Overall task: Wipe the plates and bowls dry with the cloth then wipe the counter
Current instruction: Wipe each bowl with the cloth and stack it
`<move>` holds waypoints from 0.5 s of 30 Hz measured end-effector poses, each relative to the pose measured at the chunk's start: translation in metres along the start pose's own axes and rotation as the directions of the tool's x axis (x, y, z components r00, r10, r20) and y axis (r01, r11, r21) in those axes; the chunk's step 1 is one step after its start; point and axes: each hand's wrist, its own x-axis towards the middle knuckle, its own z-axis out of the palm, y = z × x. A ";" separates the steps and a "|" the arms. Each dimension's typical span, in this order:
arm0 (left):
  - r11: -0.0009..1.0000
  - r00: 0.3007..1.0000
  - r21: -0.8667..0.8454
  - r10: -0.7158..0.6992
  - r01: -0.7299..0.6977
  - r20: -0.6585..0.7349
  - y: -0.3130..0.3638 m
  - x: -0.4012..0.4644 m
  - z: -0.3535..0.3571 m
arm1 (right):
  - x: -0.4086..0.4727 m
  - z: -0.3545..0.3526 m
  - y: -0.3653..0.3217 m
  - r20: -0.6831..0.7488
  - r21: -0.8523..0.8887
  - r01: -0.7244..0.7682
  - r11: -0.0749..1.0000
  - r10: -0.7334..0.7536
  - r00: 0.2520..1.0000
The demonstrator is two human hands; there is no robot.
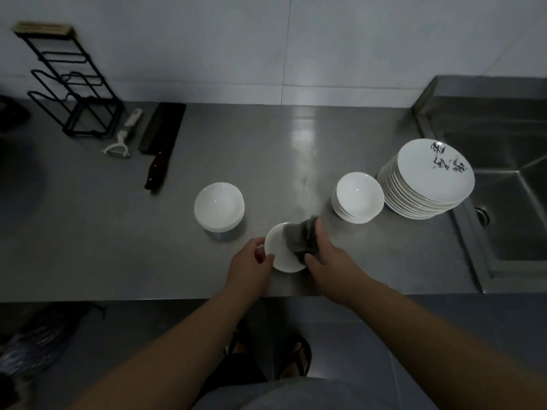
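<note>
Head view showed the left hand (pixel 250 263) gripping a smooth, breakable white bowl (pixel 281 250) by its rim, right hand (pixel 327 250) clutching the soft cloth (pixel 302 235) against it.

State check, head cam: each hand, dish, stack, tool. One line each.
left hand: grips the held bowl's rim
right hand: presses the cloth on the bowl
held bowl: tilted, above the counter
cloth: bunched, draped over the bowl
left bowl stack: upright, untouched
right bowl stack: upright, beside the plates
plate stack: tall, by the sink
cleaver: lying flat
peeler: lying flat
rack: standing, slots bare
</note>
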 end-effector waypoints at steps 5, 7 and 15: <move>0.996 0.999 -0.073 -0.041 0.042 0.020 -0.002 0.001 0.001 | 0.010 0.009 0.022 -0.088 -0.416 0.306 0.857 -0.372 0.924; 0.990 0.997 -0.123 -0.063 0.068 0.044 -0.004 0.001 0.003 | 0.021 0.013 0.030 0.083 -0.565 0.441 0.698 -0.484 0.871; 0.987 0.993 -0.108 -0.111 0.115 0.040 0.006 0.010 0.005 | 0.036 0.038 0.026 0.250 -0.642 0.470 0.606 -0.413 0.875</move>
